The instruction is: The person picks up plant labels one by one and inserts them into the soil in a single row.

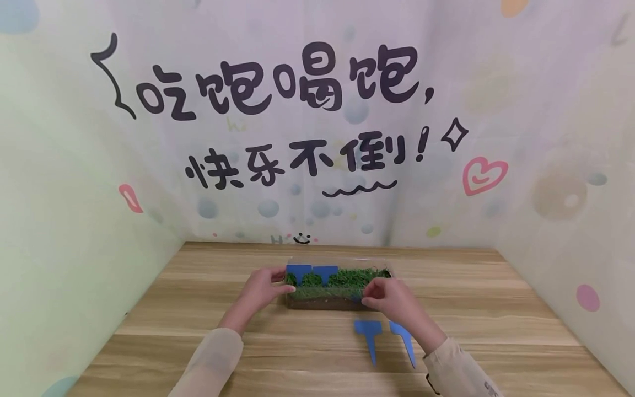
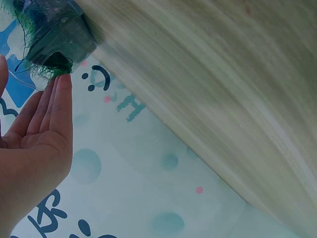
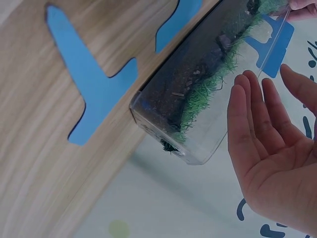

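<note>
Wood-grain worktop (image 1: 486, 314) stretches wide both sides of transparent box (image 1: 322, 303), lower centre; left hand (image 1: 264, 286), right hand (image 1: 392, 298): grip released.

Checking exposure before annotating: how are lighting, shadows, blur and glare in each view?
Head: brightest, fairly even light, soft faint shadows on the wooden table by the loose blue markers. Left wrist: dimmer, bluish-green cast on the printed backdrop; wood grain looks soft. Right wrist: also dim, pale highlights along edges of the clear container, no strong glare.
</note>
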`<action>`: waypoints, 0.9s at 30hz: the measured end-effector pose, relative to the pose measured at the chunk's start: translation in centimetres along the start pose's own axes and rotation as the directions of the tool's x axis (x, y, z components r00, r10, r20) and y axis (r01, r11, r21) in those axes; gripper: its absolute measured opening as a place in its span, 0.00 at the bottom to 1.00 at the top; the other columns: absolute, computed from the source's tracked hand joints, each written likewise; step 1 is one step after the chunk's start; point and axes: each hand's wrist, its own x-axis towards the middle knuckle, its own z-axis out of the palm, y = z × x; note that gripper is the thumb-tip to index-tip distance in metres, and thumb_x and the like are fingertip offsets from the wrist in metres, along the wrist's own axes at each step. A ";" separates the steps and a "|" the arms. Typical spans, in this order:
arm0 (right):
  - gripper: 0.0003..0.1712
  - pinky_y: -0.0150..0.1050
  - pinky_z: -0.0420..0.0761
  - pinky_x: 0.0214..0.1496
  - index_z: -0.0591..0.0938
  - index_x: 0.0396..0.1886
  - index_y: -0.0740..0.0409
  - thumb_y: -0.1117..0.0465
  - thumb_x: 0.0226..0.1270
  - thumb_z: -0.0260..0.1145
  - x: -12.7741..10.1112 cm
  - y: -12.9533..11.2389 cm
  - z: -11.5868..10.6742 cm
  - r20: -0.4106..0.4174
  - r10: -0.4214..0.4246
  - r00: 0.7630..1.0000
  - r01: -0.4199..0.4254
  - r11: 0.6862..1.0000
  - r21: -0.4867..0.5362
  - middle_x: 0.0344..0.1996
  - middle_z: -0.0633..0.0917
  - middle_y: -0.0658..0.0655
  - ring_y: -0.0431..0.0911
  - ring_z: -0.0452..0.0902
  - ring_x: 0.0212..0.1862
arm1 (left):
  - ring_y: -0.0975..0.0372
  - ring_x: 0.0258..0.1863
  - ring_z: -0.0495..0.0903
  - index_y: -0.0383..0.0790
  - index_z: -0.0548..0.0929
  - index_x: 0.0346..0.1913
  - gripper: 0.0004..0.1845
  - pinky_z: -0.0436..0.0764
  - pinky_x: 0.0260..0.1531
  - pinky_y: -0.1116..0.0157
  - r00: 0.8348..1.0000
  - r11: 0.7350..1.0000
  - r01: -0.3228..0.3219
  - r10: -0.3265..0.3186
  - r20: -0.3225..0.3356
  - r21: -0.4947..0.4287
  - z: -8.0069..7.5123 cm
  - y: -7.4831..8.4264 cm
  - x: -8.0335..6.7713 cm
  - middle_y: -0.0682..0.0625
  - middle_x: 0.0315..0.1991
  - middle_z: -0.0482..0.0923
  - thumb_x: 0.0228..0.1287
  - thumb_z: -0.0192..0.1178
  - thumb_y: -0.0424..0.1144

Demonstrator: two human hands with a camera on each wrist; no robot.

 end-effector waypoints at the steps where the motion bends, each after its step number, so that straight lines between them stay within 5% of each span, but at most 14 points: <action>1: 0.02 0.36 0.81 0.37 0.85 0.33 0.54 0.63 0.63 0.72 0.0 0.1 0.0 0.004 -0.002 1.000 0.002 1.000 -0.003 0.29 0.86 0.48 0.38 0.79 0.33 | 0.48 0.64 0.78 0.35 0.73 0.69 0.34 0.77 0.64 0.48 1.000 1.000 0.003 -0.003 0.000 -0.003 0.0 0.0 0.0 0.40 0.63 0.79 0.63 0.69 0.44; 19: 0.06 0.34 0.76 0.30 0.83 0.27 0.53 0.61 0.60 0.74 -0.3 1.1 0.5 0.087 -0.047 0.995 0.055 0.995 -0.086 0.24 0.84 0.47 0.39 0.76 0.27 | 0.48 0.64 0.78 0.35 0.74 0.69 0.34 0.77 0.63 0.48 1.000 1.000 0.008 -0.008 -0.003 -0.005 0.1 -0.1 0.0 0.40 0.63 0.79 0.63 0.69 0.44; 27: 0.08 0.36 0.74 0.27 0.84 0.26 0.52 0.58 0.59 0.75 -0.6 1.1 0.8 0.106 0.008 0.994 0.009 0.988 -0.153 0.23 0.82 0.46 0.40 0.74 0.25 | 0.48 0.64 0.78 0.35 0.74 0.69 0.34 0.77 0.63 0.48 1.000 1.000 0.009 -0.009 0.000 0.000 0.0 -0.1 0.0 0.40 0.63 0.79 0.62 0.69 0.45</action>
